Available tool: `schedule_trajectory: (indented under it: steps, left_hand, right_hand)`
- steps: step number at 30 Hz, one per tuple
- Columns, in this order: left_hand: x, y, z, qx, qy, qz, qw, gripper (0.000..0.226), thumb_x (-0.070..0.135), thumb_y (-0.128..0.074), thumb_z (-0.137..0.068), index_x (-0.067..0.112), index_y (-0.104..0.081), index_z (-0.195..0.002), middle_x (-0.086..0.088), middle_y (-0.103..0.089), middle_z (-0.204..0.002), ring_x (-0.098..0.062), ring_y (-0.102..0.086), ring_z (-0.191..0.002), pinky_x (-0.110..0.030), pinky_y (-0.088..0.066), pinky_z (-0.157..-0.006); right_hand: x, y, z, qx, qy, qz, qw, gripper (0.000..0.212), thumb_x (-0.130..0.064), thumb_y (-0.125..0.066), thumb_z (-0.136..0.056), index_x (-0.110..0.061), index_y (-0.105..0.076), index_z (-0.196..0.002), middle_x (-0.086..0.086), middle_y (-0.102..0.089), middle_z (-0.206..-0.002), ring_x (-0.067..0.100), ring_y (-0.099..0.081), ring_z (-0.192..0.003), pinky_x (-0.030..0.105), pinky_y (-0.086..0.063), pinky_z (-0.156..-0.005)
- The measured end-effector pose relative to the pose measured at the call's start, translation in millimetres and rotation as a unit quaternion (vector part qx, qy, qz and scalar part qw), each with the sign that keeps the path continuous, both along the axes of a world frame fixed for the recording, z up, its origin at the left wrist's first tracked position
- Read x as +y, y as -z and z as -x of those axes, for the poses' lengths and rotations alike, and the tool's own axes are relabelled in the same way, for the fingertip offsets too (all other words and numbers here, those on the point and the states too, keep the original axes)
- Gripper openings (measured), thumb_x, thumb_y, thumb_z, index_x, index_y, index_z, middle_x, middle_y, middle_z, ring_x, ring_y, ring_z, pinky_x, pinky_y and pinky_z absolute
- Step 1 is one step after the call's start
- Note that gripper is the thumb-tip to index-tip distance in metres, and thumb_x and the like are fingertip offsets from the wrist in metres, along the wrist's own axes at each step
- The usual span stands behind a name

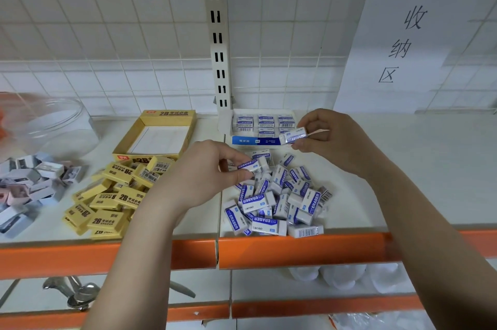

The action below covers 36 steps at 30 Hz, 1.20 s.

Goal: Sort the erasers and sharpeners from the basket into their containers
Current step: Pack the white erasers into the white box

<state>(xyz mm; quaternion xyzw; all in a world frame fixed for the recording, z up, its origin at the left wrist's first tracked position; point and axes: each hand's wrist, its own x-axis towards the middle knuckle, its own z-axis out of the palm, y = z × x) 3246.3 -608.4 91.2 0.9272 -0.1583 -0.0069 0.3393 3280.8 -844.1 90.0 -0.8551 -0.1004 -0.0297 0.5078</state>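
My left hand (207,168) pinches a white-and-blue eraser (251,165) just above the pile of white-and-blue erasers (279,200) on the shelf. My right hand (330,138) holds another white-and-blue eraser (293,136) at the front edge of the blue-and-white eraser box (255,140), which has several erasers lined up inside. A pile of yellow 2B erasers (113,195) lies to the left, in front of the open yellow box (154,138), whose inside is bare. Grey and pink sharpeners (29,184) are heaped at the far left.
A clear plastic jar (51,125) lies on its side behind the sharpeners. The shelf has an orange front rail (295,249). A paper sign (414,44) hangs on the wire grid wall at the right. Metal utensils (72,292) sit on the lower shelf.
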Motion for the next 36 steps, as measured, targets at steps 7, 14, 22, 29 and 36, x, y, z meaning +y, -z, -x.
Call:
schedule_trajectory:
  steps: [7,14,22,29,36]
  left_hand:
    - [4,0,-7,-0.01,-0.011,-0.009,1.0,0.025,0.034,-0.071,-0.08,0.033,-0.07,-0.105,0.018,-0.062,-0.088,-0.003,-0.052,-0.075,-0.007,-0.038,-0.062]
    - [6,2,-14,-0.012,-0.021,-0.012,1.0,0.019,0.035,-0.069,-0.081,0.036,-0.07,-0.101,0.013,-0.064,-0.09,-0.002,-0.052,-0.076,-0.011,-0.038,-0.063]
    - [5,3,-15,-0.015,-0.029,-0.013,0.999,0.021,0.034,-0.069,-0.082,0.038,-0.068,-0.103,0.022,-0.059,-0.087,-0.003,-0.052,-0.077,-0.01,-0.038,-0.062]
    - [6,5,-19,-0.019,-0.034,-0.016,0.999,0.026,0.038,-0.069,-0.081,0.035,-0.069,-0.107,0.017,-0.062,-0.094,0.0,-0.052,-0.077,-0.008,-0.037,-0.061]
    - [7,3,-23,-0.03,-0.035,-0.017,0.999,0.024,0.036,-0.069,-0.082,0.033,-0.07,-0.105,0.016,-0.063,-0.097,-0.001,-0.053,-0.077,-0.008,-0.037,-0.064]
  right_hand:
    - [-6,2,-37,-0.124,0.072,0.16,0.977,0.017,-0.016,-0.074,-0.079,-0.02,-0.06,-0.088,-0.008,-0.06,-0.087,0.004,-0.052,-0.068,0.002,-0.035,-0.057]
    - [-2,11,-71,-0.101,0.061,0.221,0.968,0.017,-0.015,-0.073,-0.08,-0.016,-0.061,-0.092,-0.007,-0.06,-0.089,0.001,-0.046,-0.062,0.002,-0.034,-0.05]
    - [4,22,-81,-0.059,0.063,0.292,0.953,0.019,-0.018,-0.072,-0.082,-0.014,-0.061,-0.098,0.002,-0.063,-0.101,0.012,-0.053,-0.081,0.02,-0.041,-0.063]
    - [14,13,-83,-0.066,0.062,0.449,0.889,0.029,-0.028,-0.068,-0.086,-0.011,-0.066,-0.11,0.005,-0.056,-0.109,0.021,-0.051,-0.103,0.035,-0.047,-0.079]
    - [17,11,-82,-0.068,0.042,0.423,0.903,0.031,-0.027,-0.069,-0.084,-0.02,-0.065,-0.114,0.0,-0.062,-0.112,0.017,-0.053,-0.105,0.031,-0.045,-0.079]
